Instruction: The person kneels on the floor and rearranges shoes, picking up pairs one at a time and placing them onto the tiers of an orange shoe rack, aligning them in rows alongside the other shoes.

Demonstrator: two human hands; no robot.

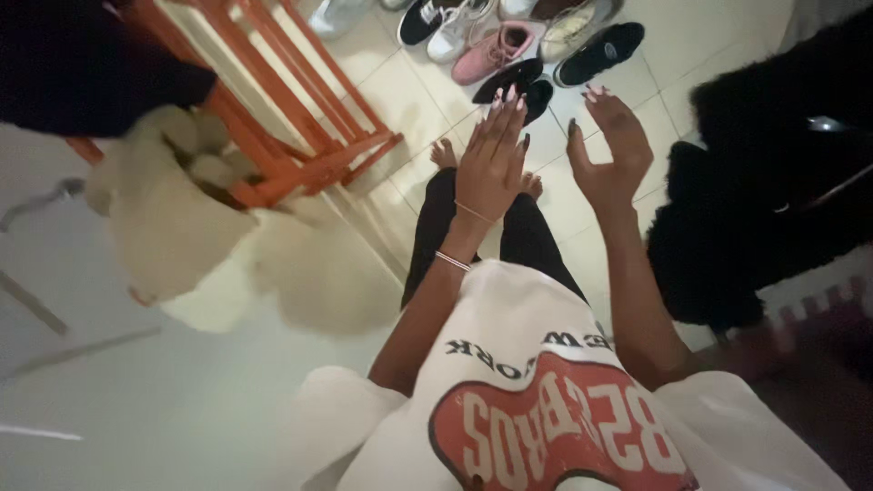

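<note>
Black flat shoes (pixel 520 84) beyond empty hands

She wears a loose white short-sleeved cotton T-shirt (pixel 546 364) with a large red patch and lettering on the chest, and tight black leggings (pixel 527 241). Two thin bracelets (pixel 453 261) circle her left wrist. Long pale-tipped nails; bare feet (pixel 444 153).
</note>
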